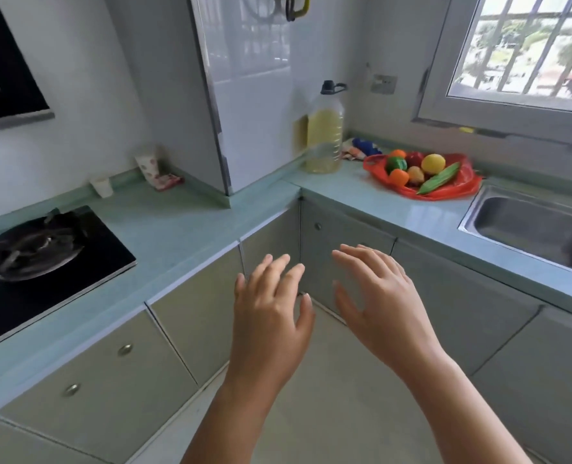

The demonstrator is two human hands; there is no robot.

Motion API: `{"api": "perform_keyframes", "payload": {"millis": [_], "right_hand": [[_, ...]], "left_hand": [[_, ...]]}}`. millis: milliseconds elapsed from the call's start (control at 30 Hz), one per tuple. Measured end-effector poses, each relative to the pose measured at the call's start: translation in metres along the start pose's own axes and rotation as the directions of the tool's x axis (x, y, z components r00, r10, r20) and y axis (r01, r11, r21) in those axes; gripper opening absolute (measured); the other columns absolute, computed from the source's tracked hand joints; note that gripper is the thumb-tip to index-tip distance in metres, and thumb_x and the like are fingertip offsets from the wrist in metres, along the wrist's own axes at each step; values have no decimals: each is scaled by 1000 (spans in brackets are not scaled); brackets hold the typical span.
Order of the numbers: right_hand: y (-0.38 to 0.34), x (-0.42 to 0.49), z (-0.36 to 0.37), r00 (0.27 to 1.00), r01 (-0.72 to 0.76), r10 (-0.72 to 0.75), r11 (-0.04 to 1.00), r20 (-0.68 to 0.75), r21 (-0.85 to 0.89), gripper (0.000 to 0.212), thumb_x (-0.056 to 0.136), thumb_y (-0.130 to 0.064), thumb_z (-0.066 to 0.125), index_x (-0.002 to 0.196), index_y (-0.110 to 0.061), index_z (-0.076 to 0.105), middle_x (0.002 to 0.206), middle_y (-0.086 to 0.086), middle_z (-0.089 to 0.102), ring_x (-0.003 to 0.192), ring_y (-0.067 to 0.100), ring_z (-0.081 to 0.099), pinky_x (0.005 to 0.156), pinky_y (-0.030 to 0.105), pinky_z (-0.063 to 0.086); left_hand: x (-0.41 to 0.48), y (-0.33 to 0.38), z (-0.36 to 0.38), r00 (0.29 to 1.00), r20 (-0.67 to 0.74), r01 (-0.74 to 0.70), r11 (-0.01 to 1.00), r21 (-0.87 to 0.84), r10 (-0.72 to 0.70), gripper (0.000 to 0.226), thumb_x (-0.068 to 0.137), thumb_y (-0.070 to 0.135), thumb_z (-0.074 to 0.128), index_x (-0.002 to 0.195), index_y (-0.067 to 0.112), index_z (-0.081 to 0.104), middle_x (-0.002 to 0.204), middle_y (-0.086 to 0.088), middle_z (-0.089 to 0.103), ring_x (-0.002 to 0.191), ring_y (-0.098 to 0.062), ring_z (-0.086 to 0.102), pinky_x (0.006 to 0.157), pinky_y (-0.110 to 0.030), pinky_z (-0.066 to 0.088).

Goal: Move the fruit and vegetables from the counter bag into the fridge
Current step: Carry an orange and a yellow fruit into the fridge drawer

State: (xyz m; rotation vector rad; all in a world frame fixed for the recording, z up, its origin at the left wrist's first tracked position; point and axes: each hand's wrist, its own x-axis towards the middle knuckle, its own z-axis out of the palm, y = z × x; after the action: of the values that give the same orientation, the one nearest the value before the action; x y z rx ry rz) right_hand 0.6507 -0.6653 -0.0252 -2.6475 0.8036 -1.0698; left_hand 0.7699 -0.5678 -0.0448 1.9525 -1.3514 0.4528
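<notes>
A red plastic bag (459, 189) lies open on the pale green counter (361, 192) at the right, just left of the sink. In it sit a yellow lemon (432, 163), a green cucumber (440, 182), an orange fruit (398, 177), a green round fruit (396, 163), a dark red one (414, 159) and a pear-like piece (415, 174). My left hand (271, 313) and my right hand (378, 296) hover side by side in front of the corner cabinets, well below and left of the bag, both empty with fingers spread. No fridge is in view.
A large bottle of yellow oil (325, 132) stands at the counter corner beside a grey column (237, 95). A steel sink (532, 226) is at the right, under a barred window (529, 45). A black gas hob (43, 249) is at the left, with a small cup (102, 186) and packets (154, 172) behind.
</notes>
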Motion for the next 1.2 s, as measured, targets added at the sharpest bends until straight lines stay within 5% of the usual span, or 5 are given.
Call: {"api": "perform_keyframes", "payload": {"millis": [300,467,633,867,1200], "right_hand": [[49,117,79,994,-104,100,988,-40,-116,36,80,-29,47,110,-13,62,116,5,63,111,29,56,89,50,46],[94,160,98,974,-214,194,958,-118,-190,40,80,-30,44,109,-11,64,112,6,65,106,29,59,87,49,49],[157,180,105,947,-302,260,922,-190,-244,41,80,-31,43,107,-9,65,108,6,66,102,16,47,85,41,48],[271,228,95,921,-372,320,892,-221,-259,38,80,-27,52,109,-6,64,109,9,66,99,31,60,85,45,50],[402,280,82,894,-442,394,854,-215,-273,39,80,-28,52,112,-8,63,111,6,65,105,28,59,88,45,49]], "left_hand": [[131,-90,79,996,26,-80,983,-163,86,42,82,30,43,112,8,62,118,-10,61,115,-24,48,95,-49,40],[190,-106,137,987,80,-114,962,-249,138,42,81,30,43,112,8,62,119,-10,61,115,-28,52,92,-57,42],[229,-90,207,956,164,-179,927,-331,243,43,81,31,43,113,11,62,120,-7,60,119,-22,44,99,-55,30],[307,-42,304,919,270,-176,912,-372,288,48,81,36,39,118,13,59,123,-6,59,120,-26,49,102,-50,31],[403,18,412,884,343,-149,886,-438,318,47,82,35,43,121,13,57,126,-5,56,121,-22,46,103,-43,34]]}}
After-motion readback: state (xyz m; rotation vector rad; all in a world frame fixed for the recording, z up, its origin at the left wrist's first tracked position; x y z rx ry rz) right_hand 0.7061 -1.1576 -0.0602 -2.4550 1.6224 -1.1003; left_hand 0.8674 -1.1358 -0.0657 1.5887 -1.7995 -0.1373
